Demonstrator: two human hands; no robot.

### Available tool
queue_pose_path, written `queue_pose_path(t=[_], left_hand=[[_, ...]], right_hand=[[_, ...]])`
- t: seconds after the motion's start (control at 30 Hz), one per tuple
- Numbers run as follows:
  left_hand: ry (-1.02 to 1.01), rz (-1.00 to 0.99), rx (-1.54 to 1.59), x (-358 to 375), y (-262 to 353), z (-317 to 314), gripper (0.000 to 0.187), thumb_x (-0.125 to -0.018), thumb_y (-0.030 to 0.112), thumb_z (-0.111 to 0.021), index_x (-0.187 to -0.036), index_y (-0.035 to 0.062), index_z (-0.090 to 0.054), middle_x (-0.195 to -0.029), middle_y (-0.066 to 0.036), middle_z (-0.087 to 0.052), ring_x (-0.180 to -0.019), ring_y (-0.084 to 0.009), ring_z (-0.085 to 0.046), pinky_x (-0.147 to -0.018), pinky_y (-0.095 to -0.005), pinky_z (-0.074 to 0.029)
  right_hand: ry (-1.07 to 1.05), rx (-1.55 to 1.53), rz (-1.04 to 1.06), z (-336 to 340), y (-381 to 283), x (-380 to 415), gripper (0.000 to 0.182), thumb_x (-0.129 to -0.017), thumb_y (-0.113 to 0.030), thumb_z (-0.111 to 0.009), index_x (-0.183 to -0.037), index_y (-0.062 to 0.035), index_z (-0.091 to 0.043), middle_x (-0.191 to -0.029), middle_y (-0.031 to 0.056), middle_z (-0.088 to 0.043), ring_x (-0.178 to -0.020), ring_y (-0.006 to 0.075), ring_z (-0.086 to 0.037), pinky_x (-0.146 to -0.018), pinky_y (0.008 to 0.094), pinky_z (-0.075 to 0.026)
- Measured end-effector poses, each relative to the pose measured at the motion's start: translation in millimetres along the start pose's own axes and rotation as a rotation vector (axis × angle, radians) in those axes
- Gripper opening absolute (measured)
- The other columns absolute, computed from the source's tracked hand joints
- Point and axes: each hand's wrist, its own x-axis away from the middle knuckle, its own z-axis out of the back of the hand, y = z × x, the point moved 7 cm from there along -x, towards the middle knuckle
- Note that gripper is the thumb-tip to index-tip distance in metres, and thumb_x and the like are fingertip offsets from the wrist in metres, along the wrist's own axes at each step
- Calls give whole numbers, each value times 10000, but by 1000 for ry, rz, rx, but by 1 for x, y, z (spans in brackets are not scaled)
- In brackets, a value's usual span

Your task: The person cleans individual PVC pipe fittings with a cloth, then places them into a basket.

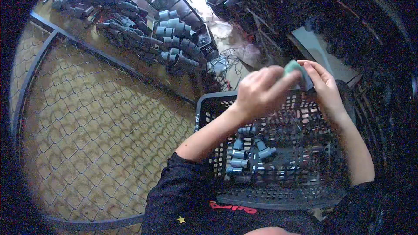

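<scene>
Over the far side of a black plastic basket (272, 200), my two hands meet. My left hand (261, 89), smeared by motion, has its fingers closed at a small soft-looking green pad (293, 66). My right hand (323, 82) pinches a grey piece (308, 82) that looks like a pipe fitting, mostly hidden behind the fingers. The green pad lies against its top end. Several grey pipe fittings (239, 153) lie below in the left part of the basket.
Chain-link mesh in a metal frame (100, 126) stands to the left. Large piles of grey pipe fittings (176, 28) lie behind it. Clear plastic bags (244, 54) and tangled dark strands (228, 67) are past the basket. Dark stacked shapes line the right.
</scene>
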Motion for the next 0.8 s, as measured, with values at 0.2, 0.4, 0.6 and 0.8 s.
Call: queue_pose_path(t=[0.2,0.4,0.6,0.8], left_hand=[[-163,-155,-30,10,25,-10,484,-682,182,-680,-1165,201,-672,-847,-7,-607,-652,-144,-610,-504,-273,-469],[-41,15,29,8,-1,-5,428,-705,120,-692,-1127,190,-688,-877,-52,-614,-662,-181,-624,-552,-308,-520],[-183,-98,62,13,10,-11,467,-713,105,-667,-1163,230,-667,-882,-47,-599,-672,-186,-617,-555,-314,-518],[-105,166,67,24,-16,-27,521,-736,42,-625,-1229,212,-608,-983,-118,-571,-707,-265,-638,-562,-367,-543]], right_hand=[[-13,101,-5,2,4,-2,368,-988,-367,-507,-1061,-40,-660,-891,-14,-644,-821,36,-571,-750,200,-453],[21,39,-90,-2,-2,3,406,-929,-442,-592,-988,-49,-675,-824,-29,-636,-739,12,-543,-665,195,-429],[-61,202,34,3,3,-5,413,-947,-428,-567,-969,-31,-676,-814,-8,-657,-702,25,-568,-612,183,-451],[-31,45,-184,-4,19,0,440,-960,-425,-542,-1093,-12,-610,-824,2,-650,-680,42,-587,-631,170,-469]])
